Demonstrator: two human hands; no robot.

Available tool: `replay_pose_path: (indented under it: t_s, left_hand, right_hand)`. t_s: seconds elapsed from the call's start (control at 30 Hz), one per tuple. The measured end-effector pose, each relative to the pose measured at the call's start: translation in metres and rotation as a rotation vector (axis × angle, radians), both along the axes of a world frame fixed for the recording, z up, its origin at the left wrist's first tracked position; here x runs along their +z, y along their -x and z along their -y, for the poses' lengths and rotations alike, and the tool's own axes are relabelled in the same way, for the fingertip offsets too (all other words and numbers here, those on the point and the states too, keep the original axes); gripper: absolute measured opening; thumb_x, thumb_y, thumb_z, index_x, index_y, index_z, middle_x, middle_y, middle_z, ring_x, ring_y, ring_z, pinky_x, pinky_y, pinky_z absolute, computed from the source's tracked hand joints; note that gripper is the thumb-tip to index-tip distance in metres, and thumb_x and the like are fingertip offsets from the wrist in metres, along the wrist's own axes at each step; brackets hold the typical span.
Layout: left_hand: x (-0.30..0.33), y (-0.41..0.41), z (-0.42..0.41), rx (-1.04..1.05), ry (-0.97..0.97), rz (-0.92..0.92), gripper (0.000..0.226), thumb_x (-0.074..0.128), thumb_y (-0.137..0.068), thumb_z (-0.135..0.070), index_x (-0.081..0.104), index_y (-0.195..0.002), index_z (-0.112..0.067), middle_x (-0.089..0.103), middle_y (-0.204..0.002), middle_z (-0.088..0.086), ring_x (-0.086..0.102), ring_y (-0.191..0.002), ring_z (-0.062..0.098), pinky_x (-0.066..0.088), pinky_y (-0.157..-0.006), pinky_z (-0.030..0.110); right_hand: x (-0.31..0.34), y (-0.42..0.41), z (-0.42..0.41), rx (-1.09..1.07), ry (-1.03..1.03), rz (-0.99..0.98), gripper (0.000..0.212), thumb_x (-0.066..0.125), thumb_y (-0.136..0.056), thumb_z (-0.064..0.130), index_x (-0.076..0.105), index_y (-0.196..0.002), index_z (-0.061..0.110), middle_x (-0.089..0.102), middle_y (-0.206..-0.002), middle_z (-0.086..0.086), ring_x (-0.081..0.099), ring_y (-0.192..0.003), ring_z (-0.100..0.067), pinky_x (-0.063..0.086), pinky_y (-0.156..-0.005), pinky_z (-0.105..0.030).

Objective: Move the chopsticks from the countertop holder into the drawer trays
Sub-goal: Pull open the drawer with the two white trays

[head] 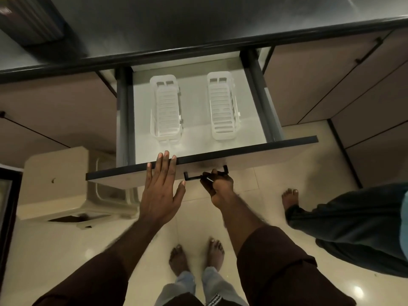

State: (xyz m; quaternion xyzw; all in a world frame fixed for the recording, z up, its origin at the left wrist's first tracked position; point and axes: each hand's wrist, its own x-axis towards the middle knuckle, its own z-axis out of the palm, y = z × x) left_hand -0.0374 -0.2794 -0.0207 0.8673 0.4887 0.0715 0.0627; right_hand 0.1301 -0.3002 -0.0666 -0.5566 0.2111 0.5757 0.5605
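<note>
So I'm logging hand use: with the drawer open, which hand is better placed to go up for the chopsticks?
Probably the left hand: it is open, fingers resting flat on the drawer front, holding nothing. The right hand is curled round the drawer handle. The chopsticks are out of view.

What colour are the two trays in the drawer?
Both trays are white plastic with slotted bottoms, seen in the head view.

Left hand (160, 186) flat, fingers straight, right hand (218, 184) fingers curled
</note>
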Motion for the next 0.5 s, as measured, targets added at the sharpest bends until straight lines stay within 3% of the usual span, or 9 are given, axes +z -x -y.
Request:
replay_pose_path:
  t_s: [0.13,0.27,0.43,0.5]
  left_hand:
    - [0.003,-0.001,0.0,0.02,-0.004,-0.026,0.069,0.032,-0.098,-0.045,0.016,-0.156,-0.01,0.011,-0.164,0.01,-0.01,-0.152,0.013,-0.01,-0.122,0.034]
    - [0.007,0.0,0.002,0.044,-0.004,-0.03,0.069,0.029,-0.098,-0.048,0.014,-0.155,-0.012,0.01,-0.163,0.009,-0.013,-0.151,0.011,-0.013,-0.121,0.032]
    - [0.02,0.0,0.004,0.038,-0.03,0.03,0.068,0.026,-0.099,-0.05,0.012,-0.155,-0.014,0.012,-0.163,0.008,-0.006,-0.152,0.015,-0.01,-0.122,0.034]
    - [0.03,0.002,0.003,0.037,-0.047,0.061,0.067,0.028,-0.099,-0.049,0.017,-0.155,-0.014,0.013,-0.163,0.008,0.002,-0.152,0.019,-0.009,-0.122,0.035]
  right_hand:
    - [0.004,-0.004,0.004,0.136,0.068,0.039,0.015,0.057,-0.097,0.016,0.058,-0.108,0.006,0.069,-0.1,-0.017,0.068,-0.093,-0.031,0.059,-0.084,-0.042]
    - [0.014,-0.008,0.016,0.424,0.147,0.229,0.018,0.057,-0.097,0.024,0.059,-0.108,0.009,0.071,-0.101,-0.014,0.069,-0.093,-0.028,0.059,-0.083,-0.041]
    - [0.054,-0.008,0.023,0.795,0.035,0.776,0.023,0.059,-0.094,0.033,0.062,-0.106,0.013,0.068,-0.094,-0.001,0.066,-0.086,-0.017,0.059,-0.078,-0.037]
    - [0.082,-0.008,0.022,0.955,-0.031,1.033,0.019,0.058,-0.095,0.036,0.061,-0.101,0.017,0.062,-0.086,0.007,0.06,-0.08,-0.006,0.053,-0.068,-0.024]
